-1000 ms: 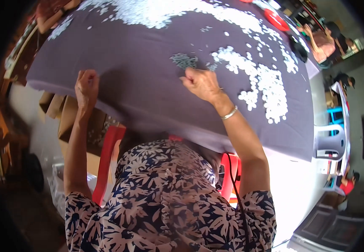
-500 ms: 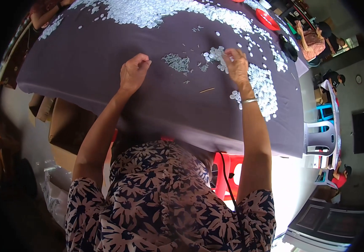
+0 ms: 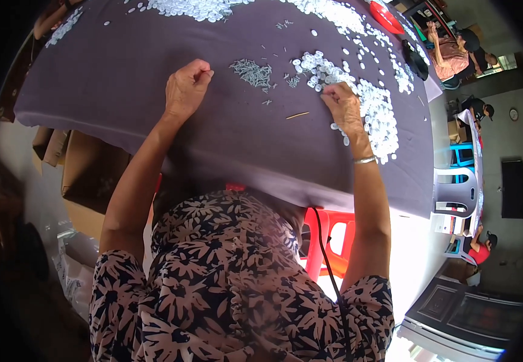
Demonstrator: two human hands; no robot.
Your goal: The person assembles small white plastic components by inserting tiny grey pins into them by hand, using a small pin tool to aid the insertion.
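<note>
Over the dark tablecloth, my left hand (image 3: pixel 185 90) is closed in a pinch, thumb against curled fingers; what it holds, if anything, is too small to make out. Just right of it lies a loose heap of small grey pin-like pieces (image 3: pixel 252 73). My right hand (image 3: pixel 345 110) is also pinched, at the near edge of a spread of small white round pieces (image 3: pixel 383 123). Its fingertips are close to several of these pieces, but the contents of the pinch are unclear. Between the hands a thin tan stick (image 3: pixel 297 115) lies on the cloth.
More white pieces (image 3: pixel 192 7) cover the far side of the table, with a red dish (image 3: pixel 385 18) and a black object (image 3: pixel 415 60) at far right. Cardboard boxes (image 3: pixel 92 172) stand left below, a grey chair (image 3: pixel 456 192) right. Other people (image 3: pixel 454 54) sit farther off.
My right hand has drawn slightly nearer to me, uncovering white pieces beneath it. My left hand stays pinched and has shifted a little left in the picture. The whole view has tilted slightly.
</note>
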